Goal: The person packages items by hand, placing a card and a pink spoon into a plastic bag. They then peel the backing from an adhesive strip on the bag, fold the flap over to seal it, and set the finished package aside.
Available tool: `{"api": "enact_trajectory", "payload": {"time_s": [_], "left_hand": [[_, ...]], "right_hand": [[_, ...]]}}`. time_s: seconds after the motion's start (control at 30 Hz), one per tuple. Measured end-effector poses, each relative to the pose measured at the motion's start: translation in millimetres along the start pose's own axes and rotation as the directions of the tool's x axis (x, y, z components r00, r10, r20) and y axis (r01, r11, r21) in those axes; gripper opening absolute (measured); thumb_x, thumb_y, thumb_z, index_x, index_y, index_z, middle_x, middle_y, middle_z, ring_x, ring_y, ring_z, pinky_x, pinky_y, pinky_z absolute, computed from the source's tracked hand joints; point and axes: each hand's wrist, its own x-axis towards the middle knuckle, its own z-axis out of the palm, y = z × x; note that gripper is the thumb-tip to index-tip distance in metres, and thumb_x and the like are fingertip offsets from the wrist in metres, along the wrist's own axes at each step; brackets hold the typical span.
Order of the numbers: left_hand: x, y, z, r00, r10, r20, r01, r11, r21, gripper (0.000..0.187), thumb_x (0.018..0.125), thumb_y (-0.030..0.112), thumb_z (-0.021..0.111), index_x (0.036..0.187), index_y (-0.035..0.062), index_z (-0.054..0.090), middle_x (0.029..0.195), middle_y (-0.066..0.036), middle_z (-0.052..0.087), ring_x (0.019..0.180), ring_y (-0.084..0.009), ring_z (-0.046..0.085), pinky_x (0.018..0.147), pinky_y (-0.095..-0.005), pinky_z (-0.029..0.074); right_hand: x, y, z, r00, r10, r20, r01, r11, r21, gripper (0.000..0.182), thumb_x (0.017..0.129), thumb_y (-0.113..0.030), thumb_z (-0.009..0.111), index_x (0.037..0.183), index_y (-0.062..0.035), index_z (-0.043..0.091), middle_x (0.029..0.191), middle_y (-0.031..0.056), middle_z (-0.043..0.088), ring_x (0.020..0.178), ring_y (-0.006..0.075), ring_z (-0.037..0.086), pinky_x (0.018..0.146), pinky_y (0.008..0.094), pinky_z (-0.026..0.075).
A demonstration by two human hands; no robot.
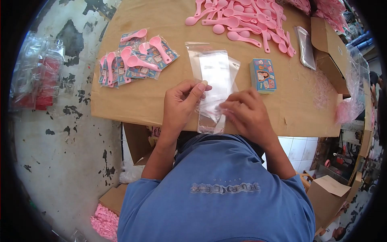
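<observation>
A stack of clear plastic bags (213, 68) lies on the table in front of me, its sheets fanned slightly apart and shining with glare. My left hand (183, 99) pinches the side of a bag between thumb and forefinger. On the other side, my right hand (248, 115) has its fingers curled together at the bag's lower end; the fingertips are slightly blurred. Beyond the right hand stands a stack of blue printed cards (264, 76). At the left are several bagged pink spoons (139, 62) with blue cards inside the bags.
Loose pink spoons (246, 20) are heaped at the table's far side. A clear plastic packet (305, 47) and an open cardboard box (329, 52) are at the right. Plastic packaging (38, 72) hangs at far left. Another carton (328, 189) stands below right.
</observation>
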Motion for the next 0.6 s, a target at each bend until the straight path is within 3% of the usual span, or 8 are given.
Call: {"api": "enact_trajectory", "payload": {"time_s": [0.1,0.33,0.43,0.53,0.6], "left_hand": [[-1.3,2.2,1.8,0.998,-0.053,-0.02,0.053,0.998,-0.022,0.022,0.104,0.018,0.066,0.108,-0.0019,0.075,0.102,-0.012,0.078,0.083,-0.0106,0.068,0.076,-0.0247,0.051],[4.8,8.5,0.0,0.994,0.051,-0.101,-0.07,0.978,-0.194,0.021,0.103,0.013,0.067,0.118,-0.001,0.066,0.107,-0.017,0.078,0.093,-0.0194,0.075,0.075,-0.0255,0.054],[8.1,8.0,-1.4,0.991,0.021,-0.131,-0.059,0.954,-0.293,0.018,0.102,0.012,0.068,0.115,-0.0003,0.066,0.107,-0.017,0.078,0.094,-0.0215,0.076,0.073,-0.0254,0.054],[7.8,0.2,-1.1,0.994,-0.022,-0.11,-0.014,0.948,-0.317,0.021,0.1,0.014,0.071,0.115,0.0015,0.067,0.107,-0.016,0.077,0.09,-0.0208,0.076,0.07,-0.0244,0.054],[7.6,-0.8,7.4,0.994,-0.043,-0.104,0.006,0.943,-0.332,0.022,0.1,0.015,0.072,0.116,0.0014,0.066,0.104,-0.017,0.078,0.089,-0.0222,0.077,0.069,-0.0253,0.054]], "right_hand": [[-2.3,-7.2,9.1,0.998,-0.035,0.054,0.038,0.997,-0.064,0.032,0.078,-0.018,0.083,0.108,-0.0105,0.076,0.113,0.004,0.066,0.099,0.0256,0.057,0.085,0.0392,0.049],[-3.2,-6.9,0.6,0.991,-0.083,0.104,0.088,0.995,-0.053,0.03,0.08,-0.027,0.083,0.102,-0.0094,0.075,0.112,0.0049,0.066,0.1,0.026,0.059,0.088,0.0406,0.048],[-10.7,18.9,-6.5,0.965,0.109,-0.24,-0.115,0.993,-0.009,0.028,0.085,-0.028,0.082,0.098,-0.0061,0.07,0.103,0.0086,0.065,0.091,0.0271,0.061,0.083,0.0399,0.049],[-2.4,33.9,-38.4,0.75,0.49,-0.443,-0.539,0.842,0.02,0.031,0.089,-0.029,0.082,0.097,-0.003,0.066,0.095,0.0107,0.063,0.084,0.0259,0.06,0.078,0.0387,0.049],[-4.1,47.6,-46.1,0.672,0.642,-0.37,-0.676,0.736,0.05,0.032,0.091,-0.029,0.081,0.097,-0.0023,0.065,0.09,0.0089,0.063,0.081,0.0205,0.06,0.074,0.0354,0.049]]}}
